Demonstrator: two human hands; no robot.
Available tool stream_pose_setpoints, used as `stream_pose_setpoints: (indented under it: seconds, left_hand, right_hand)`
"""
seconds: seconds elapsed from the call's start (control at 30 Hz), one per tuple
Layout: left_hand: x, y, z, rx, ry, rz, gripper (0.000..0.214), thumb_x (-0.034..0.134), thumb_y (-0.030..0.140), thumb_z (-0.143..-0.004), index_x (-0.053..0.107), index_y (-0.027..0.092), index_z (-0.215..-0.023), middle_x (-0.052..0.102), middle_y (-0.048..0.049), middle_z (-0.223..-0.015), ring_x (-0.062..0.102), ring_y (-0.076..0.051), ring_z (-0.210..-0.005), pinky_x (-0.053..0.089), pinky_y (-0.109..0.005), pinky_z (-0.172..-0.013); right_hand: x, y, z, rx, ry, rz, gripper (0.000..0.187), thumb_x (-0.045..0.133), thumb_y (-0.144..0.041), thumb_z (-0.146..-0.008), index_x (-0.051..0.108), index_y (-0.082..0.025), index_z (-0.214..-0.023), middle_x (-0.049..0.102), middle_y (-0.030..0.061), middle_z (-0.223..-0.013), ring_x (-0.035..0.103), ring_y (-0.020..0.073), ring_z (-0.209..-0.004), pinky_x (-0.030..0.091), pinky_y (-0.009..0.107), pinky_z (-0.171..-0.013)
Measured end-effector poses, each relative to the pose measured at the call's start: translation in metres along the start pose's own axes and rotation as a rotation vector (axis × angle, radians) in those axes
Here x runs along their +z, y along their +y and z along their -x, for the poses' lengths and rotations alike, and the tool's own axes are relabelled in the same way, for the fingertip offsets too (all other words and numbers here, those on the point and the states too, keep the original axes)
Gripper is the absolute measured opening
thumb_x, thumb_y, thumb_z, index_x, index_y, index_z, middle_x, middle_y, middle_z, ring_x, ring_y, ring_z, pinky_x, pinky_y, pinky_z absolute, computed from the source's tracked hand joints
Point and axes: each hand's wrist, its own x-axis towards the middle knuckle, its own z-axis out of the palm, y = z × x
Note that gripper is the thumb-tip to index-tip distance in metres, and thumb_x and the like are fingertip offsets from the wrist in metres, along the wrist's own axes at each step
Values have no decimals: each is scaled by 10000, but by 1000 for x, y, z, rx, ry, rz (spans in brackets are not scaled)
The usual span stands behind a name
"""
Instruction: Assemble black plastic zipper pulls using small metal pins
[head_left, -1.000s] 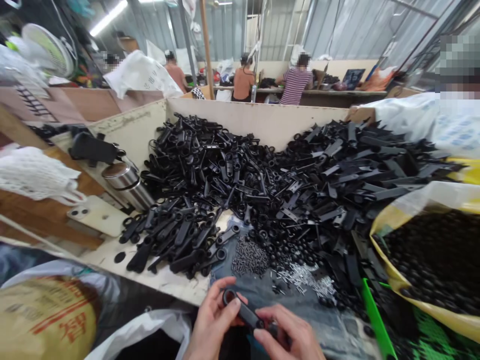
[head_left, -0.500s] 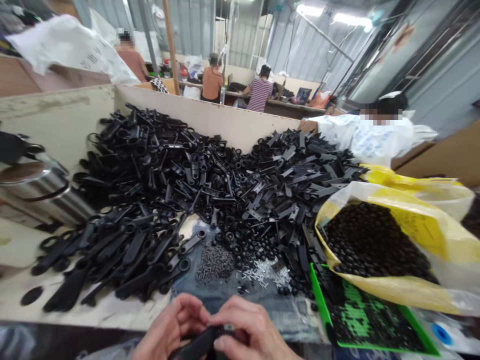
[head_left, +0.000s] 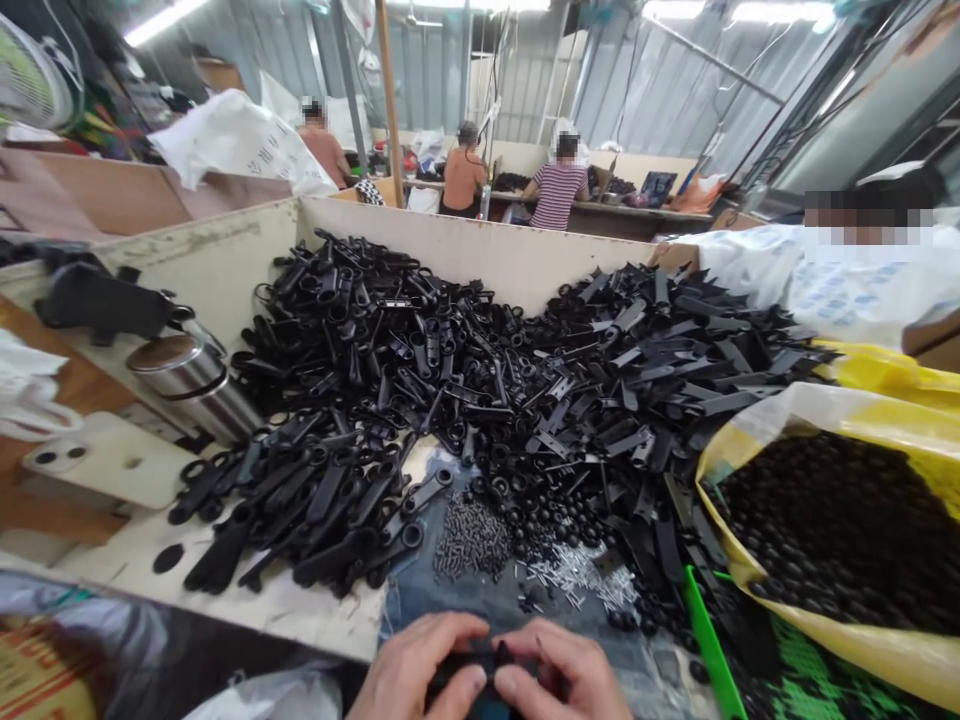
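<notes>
At the bottom edge, my left hand (head_left: 420,670) and my right hand (head_left: 566,672) meet, fingers curled around one black plastic part (head_left: 480,665); most of the part is hidden by my fingers. Just beyond them lies a blue cloth (head_left: 450,600) carrying a small heap of dark screws (head_left: 471,537), silver pins (head_left: 581,577) and black rings (head_left: 559,510). Behind that rises a big pile of black plastic handles (head_left: 450,370) inside a walled wooden bin (head_left: 480,250).
A yellow bag of black beads (head_left: 840,520) sits right, a green tray (head_left: 712,650) below it. On the left stand a steel flask (head_left: 191,385) and a phone (head_left: 105,460). A person in white (head_left: 847,270) works at the right; others work at the far bench.
The camera swung right and back left. My hands went from holding the part spread out between them to closing together over it at the bottom edge.
</notes>
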Motion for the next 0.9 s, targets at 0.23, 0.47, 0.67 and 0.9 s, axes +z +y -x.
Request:
stream_pose_setpoints:
  seconds: [0.23,0.47,0.67,0.9]
  left_hand:
    - [-7,20,-7,-109,311,606,596,847,462,-728,678,277,-1269,747,-100,-1189,726,-265,-948,595,-350,-862]
    - [-46,38,-38,97,589,69,437,723,446,-853,687,270,-1252,699,-70,-1251,672,-239,-1025,570,-308,-854]
    - [-99,24,-59,325,582,-520,346,554,360,-961,694,228,-1248,718,-81,-1260,685,-238,-978,525,-361,-905]
    - [-98,4,-67,494,647,-1004,319,538,218,-960,721,258,-1218,776,-82,-1193,651,-311,-1089,404,-448,-931]
  right_hand:
    - [32,-24,-30,507,105,-966,641,889,-716,-562,676,-153,-782,700,18,-684,223,-8,-356,197,161,-361]
    - [88,-81,-75,422,-125,-978,636,784,-780,-643,592,-187,-770,543,-86,-513,210,14,-324,175,173,-334]
    - [30,-99,-124,-240,-63,574,308,484,-226,-1047,735,-178,-874,704,7,-740,624,118,-652,444,199,-610]
    - [-7,-108,-249,-397,-90,909,283,561,0,-912,713,-188,-1059,627,85,-1165,679,172,-877,478,241,-711]
